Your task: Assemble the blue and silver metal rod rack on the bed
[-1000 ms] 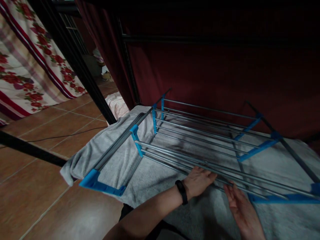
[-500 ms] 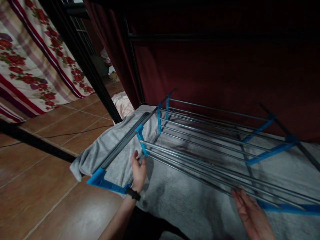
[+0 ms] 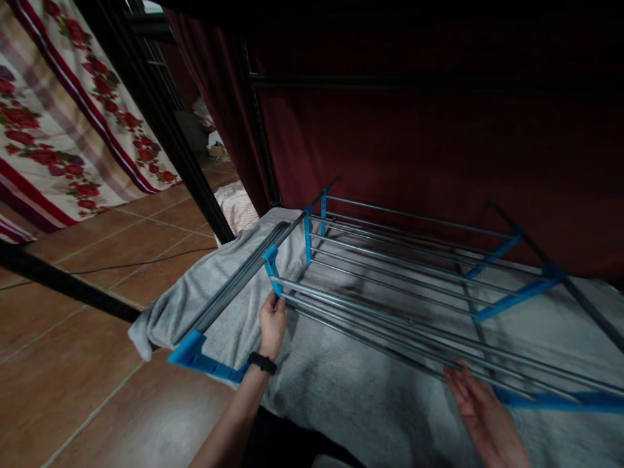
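Observation:
A rack of grey metal rods (image 3: 361,307) joined by blue plastic brackets lies on a grey blanket. My left hand (image 3: 272,325), with a black band on its wrist, pinches the lower end of a blue bracket (image 3: 271,265) where the front rods meet it. Along the front, my right hand (image 3: 480,409) has its fingers stretched out, their tips at the lowest front rod; how firmly they touch it I cannot tell. Close to that hand, the rods reach a blue end bracket (image 3: 565,402) on the right.
Loose grey tubes (image 3: 234,283) lie on the blanket (image 3: 336,370) at left, near a blue corner piece (image 3: 207,361). Black frame posts (image 3: 166,123) rise beside a dark red curtain (image 3: 390,143). A thin cable (image 3: 141,262) crosses the tiled floor (image 3: 97,377).
My left hand has moved up to the blue bracket, and its fingers have closed on the lower end. The right hand stays by the front rods. The view has shifted slightly.

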`<control>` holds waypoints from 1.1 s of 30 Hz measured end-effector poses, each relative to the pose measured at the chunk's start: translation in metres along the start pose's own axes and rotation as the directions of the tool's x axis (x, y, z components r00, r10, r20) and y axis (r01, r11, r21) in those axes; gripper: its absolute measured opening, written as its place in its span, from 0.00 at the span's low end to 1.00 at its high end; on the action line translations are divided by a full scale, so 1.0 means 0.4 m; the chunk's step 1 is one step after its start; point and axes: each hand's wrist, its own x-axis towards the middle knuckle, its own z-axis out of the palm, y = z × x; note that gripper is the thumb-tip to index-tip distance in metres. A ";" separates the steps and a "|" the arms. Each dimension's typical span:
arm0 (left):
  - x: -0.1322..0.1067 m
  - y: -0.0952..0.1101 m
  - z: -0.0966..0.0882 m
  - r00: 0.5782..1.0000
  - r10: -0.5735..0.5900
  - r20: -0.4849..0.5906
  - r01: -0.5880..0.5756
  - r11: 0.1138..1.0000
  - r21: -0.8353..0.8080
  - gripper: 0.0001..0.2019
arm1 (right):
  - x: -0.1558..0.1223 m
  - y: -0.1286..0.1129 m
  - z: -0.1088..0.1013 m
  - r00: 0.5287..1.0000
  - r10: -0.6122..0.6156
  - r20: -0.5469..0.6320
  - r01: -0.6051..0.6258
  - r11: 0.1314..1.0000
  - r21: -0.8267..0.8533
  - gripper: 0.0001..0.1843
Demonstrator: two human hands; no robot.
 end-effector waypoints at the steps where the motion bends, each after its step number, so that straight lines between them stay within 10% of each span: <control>1: 0.002 0.001 0.000 1.000 -0.007 0.002 0.007 1.000 -0.009 0.18 | 0.002 0.000 0.001 1.000 0.006 -0.005 -0.006 1.000 0.005 0.16; 10: 0.033 -0.015 -0.006 0.994 -0.104 -0.016 0.104 0.995 0.005 0.17 | -0.071 -0.063 0.073 0.989 -0.005 0.150 -0.015 0.991 0.131 0.19; 17: -0.003 0.007 -0.014 0.979 -0.077 -0.188 0.085 0.996 0.035 0.28 | -0.218 -0.134 0.110 0.963 -0.169 0.209 0.216 0.948 -0.233 0.19; 20: -0.055 0.060 -0.023 0.968 0.012 -0.252 0.004 0.998 0.065 0.27 | -0.284 -0.206 0.145 0.823 -0.490 0.287 0.568 0.714 -0.409 0.14; 23: -0.089 0.117 -0.016 0.973 0.028 -0.229 -0.025 1.000 0.013 0.26 | -0.298 -0.274 0.200 0.500 -0.742 0.446 0.819 0.239 -0.521 0.13; 26: -0.090 0.157 -0.006 0.973 -0.032 -0.230 0.010 0.995 -0.096 0.29 | -0.264 -0.301 0.269 0.266 -0.695 0.668 0.868 -0.129 -0.480 0.18; 33: -0.032 0.210 -0.004 0.988 0.076 -0.137 -0.101 0.979 -0.180 0.27 | -0.174 -0.266 0.318 0.119 -0.481 0.868 0.779 -0.496 -0.382 0.14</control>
